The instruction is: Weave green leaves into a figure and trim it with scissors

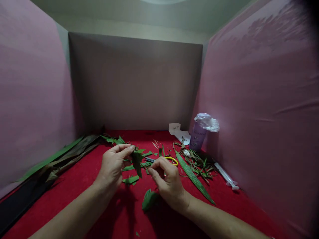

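My left hand (114, 166) hovers over the red cloth (82, 199) and pinches a small folded green leaf piece (137, 160) between thumb and fingertips. My right hand (167, 181) is just to its right with the fingers curled and bent inward near the leaf piece; I cannot see anything in it. Cut green leaf scraps (130, 179) lie under and between the hands. A larger green leaf piece (149, 200) lies by my right wrist. Scissors with a yellow handle (172, 160) lie behind my right hand.
A long green leaf (194, 177) and a heap of trimmings (199, 162) lie to the right. A purple cup with a plastic cover (199, 132), white paper (180, 132) and a syringe (226, 176) sit by the right wall. Long leaves (57, 159) lie along the left wall.
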Action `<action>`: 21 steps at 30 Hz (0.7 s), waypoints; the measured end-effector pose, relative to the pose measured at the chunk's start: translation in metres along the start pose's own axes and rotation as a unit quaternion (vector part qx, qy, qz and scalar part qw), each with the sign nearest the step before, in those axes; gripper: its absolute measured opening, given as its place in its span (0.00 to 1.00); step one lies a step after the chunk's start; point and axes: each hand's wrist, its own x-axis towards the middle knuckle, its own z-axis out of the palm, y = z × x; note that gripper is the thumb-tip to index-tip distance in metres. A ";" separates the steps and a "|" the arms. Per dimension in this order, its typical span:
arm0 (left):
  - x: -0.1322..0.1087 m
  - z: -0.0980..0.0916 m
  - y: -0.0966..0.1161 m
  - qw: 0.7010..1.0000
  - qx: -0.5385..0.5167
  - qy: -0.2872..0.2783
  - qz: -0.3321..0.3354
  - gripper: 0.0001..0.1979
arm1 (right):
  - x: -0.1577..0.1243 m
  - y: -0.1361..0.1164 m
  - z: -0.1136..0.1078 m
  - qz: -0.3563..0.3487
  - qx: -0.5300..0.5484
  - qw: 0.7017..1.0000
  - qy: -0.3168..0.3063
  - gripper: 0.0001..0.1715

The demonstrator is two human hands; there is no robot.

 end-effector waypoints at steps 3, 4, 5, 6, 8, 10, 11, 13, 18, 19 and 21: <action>-0.004 0.007 0.000 1.000 0.006 0.002 0.007 0.14 | 0.002 0.000 -0.002 -0.049 0.000 0.999 0.012 0.05; -0.005 0.010 -0.001 1.000 0.007 0.001 0.009 0.14 | 0.002 0.000 -0.002 -0.057 0.010 0.998 0.002 0.06; -0.007 0.014 -0.001 1.000 0.008 -0.001 0.012 0.14 | 0.003 0.001 -0.002 -0.056 0.021 0.998 -0.006 0.07; -0.008 0.017 -0.002 1.000 0.009 -0.005 0.016 0.15 | 0.004 0.003 -0.001 -0.047 0.035 0.998 -0.011 0.08; -0.011 0.022 -0.002 0.999 0.015 -0.017 0.029 0.15 | 0.006 0.005 0.000 -0.008 0.083 0.997 -0.004 0.07; -0.013 0.026 -0.001 0.998 0.025 -0.028 0.054 0.15 | 0.009 0.008 0.001 0.050 0.163 0.985 0.010 0.06; -0.014 0.027 -0.001 0.997 0.030 -0.031 0.069 0.15 | 0.010 0.008 0.001 0.077 0.212 0.974 0.006 0.07; -0.015 0.028 -0.002 0.994 0.039 -0.031 0.095 0.14 | 0.012 0.008 0.003 0.117 0.308 0.944 -0.021 0.08; -0.016 0.030 -0.004 0.991 0.034 -0.025 0.126 0.13 | 0.013 0.004 0.005 0.169 0.428 0.886 -0.055 0.15; -0.016 0.030 -0.004 0.991 0.029 -0.027 0.130 0.13 | 0.014 0.004 0.005 0.181 0.440 0.878 -0.046 0.16; -0.017 0.027 -0.005 0.990 0.026 -0.032 0.131 0.13 | 0.016 0.005 0.003 0.210 0.461 0.862 -0.023 0.18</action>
